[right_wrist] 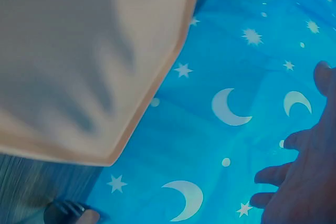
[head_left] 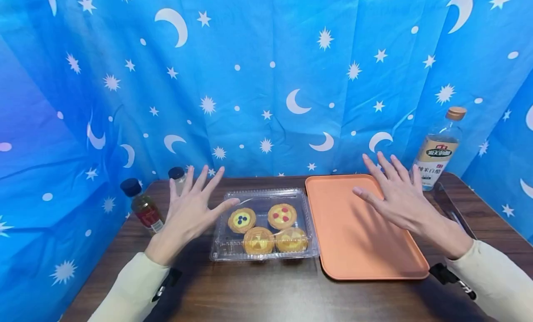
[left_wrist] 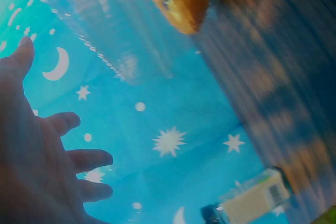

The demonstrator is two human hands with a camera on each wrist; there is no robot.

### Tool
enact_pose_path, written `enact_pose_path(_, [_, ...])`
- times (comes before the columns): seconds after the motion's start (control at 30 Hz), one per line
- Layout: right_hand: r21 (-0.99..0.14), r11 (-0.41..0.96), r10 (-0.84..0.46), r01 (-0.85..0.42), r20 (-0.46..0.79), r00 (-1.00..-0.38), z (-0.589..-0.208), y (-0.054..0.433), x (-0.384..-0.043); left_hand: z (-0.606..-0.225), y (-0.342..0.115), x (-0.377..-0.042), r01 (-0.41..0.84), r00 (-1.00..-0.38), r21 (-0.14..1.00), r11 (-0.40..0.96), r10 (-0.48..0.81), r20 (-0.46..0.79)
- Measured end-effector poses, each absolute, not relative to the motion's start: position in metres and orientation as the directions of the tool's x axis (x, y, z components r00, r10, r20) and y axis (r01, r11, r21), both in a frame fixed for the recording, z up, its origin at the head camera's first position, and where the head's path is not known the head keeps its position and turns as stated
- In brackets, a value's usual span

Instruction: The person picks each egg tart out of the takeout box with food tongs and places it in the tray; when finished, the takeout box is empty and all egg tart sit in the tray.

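Observation:
Both hands hover with fingers spread and nothing in them. My left hand (head_left: 189,215) is just left of a clear plastic box (head_left: 266,192), its thumb overlapping the box's edge in the head view. Inside lie several egg tarts, among them a blueberry-topped tart (head_left: 242,220) and a red-topped tart (head_left: 281,216). Over the right part of an orange tray (head_left: 341,229) is my right hand (head_left: 399,199). The left wrist view has the left hand (left_wrist: 37,145) at its left side; the right wrist view catches the right hand (right_wrist: 299,166) beside the tray (right_wrist: 152,93), which bears its shadow.
A dark-capped bottle with a red label (head_left: 147,213) and a smaller black-capped bottle (head_left: 177,178) stand at left. At the back right is a tall vinegar bottle (head_left: 439,151). A dark long object (head_left: 451,206) lies right of the tray. Behind the wooden table (head_left: 250,289) hangs a blue curtain (head_left: 250,81).

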State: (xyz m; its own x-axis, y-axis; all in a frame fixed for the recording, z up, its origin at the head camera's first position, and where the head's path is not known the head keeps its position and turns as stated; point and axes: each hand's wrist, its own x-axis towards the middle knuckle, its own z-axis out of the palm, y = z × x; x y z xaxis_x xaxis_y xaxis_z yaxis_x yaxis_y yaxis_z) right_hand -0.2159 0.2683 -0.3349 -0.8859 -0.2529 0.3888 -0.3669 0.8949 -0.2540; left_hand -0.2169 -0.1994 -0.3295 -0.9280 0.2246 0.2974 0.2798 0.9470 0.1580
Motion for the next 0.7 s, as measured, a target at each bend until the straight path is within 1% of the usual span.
enact_pose_path(0.07, [-0.300, 0.878, -0.249, -0.374, 0.381, -0.891, -0.331, 0.267, -0.214, -0.326, -0.196, -0.214, 0.291, -0.921, 0.147, 0.945, 0.235, 0.312])
enact_pose_path(0.17, [-0.398, 0.829, -0.253, -0.394, 0.361, -0.897, -0.327, 0.265, -0.212, -0.320, -0.189, -0.208, 0.311, -0.908, 0.133, 0.941, 0.254, 0.333])
enact_pose_path(0.27, [-0.508, 0.751, -0.273, -0.422, 0.342, -0.899, -0.324, 0.264, -0.210, -0.316, -0.181, -0.202, 0.338, -0.896, 0.127, 0.932, 0.278, 0.346])
enact_pose_path(0.37, [-0.625, 0.645, -0.311, -0.439, 0.310, -0.898, -0.323, 0.262, -0.208, -0.312, -0.172, -0.195, 0.362, -0.886, 0.125, 0.924, 0.299, 0.356])
enact_pose_path(0.5, [-0.758, 0.526, -0.333, -0.387, 0.235, -0.913, -0.325, 0.256, -0.203, -0.309, -0.160, -0.186, 0.393, -0.867, 0.135, 0.910, 0.318, 0.383])
enact_pose_path(0.6, [-0.816, 0.466, -0.332, -0.343, 0.198, -0.922, -0.328, 0.250, -0.198, -0.308, -0.152, -0.180, 0.417, -0.853, 0.147, 0.897, 0.331, 0.403])
enact_pose_path(0.7, [-0.856, 0.402, -0.343, -0.326, 0.189, -0.920, -0.332, 0.246, -0.195, -0.309, -0.144, -0.176, 0.437, -0.842, 0.147, 0.888, 0.346, 0.413])
